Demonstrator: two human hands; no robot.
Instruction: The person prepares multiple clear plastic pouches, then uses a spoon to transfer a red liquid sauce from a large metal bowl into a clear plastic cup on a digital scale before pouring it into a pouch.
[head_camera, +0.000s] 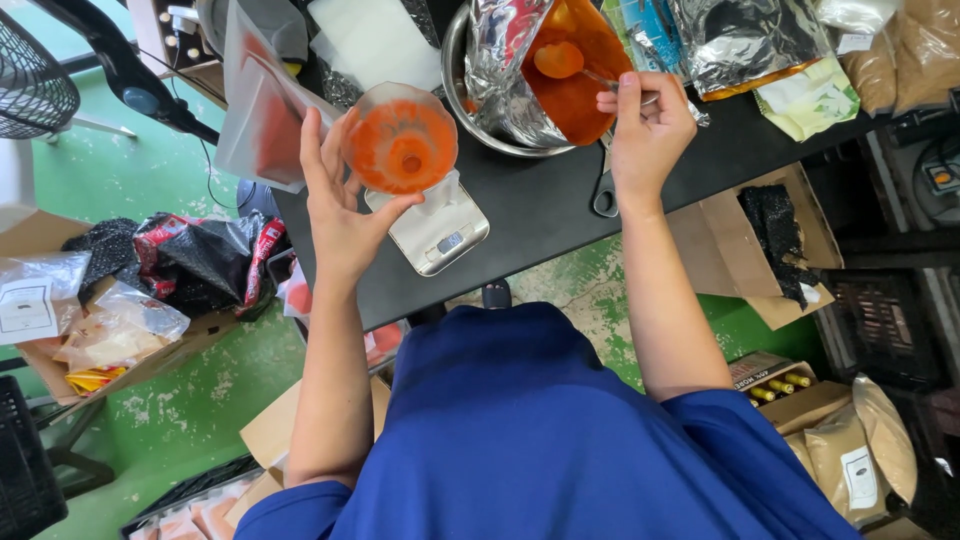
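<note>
Overhead, left hand (340, 215) fingers grip a clear funnel (400, 140) dusted orange above the scale (437, 232); right hand (648, 125) pinches a spoon (565, 62) inside the silver foil bag (520, 70) of orange powder.

At my ten o'clock a black fan (35, 75) stands on the green floor (120, 400). At nine, an open cardboard box (90, 340) holds clear packets, beside crumpled black and red bags (205, 260). At three, another cardboard box (765, 240) holds a black net. At four lie tan sacks (865, 450) and a small box of yellow tubes (775, 385). At one, silver pouches (745, 40) crowd the black table (540, 215).
</note>
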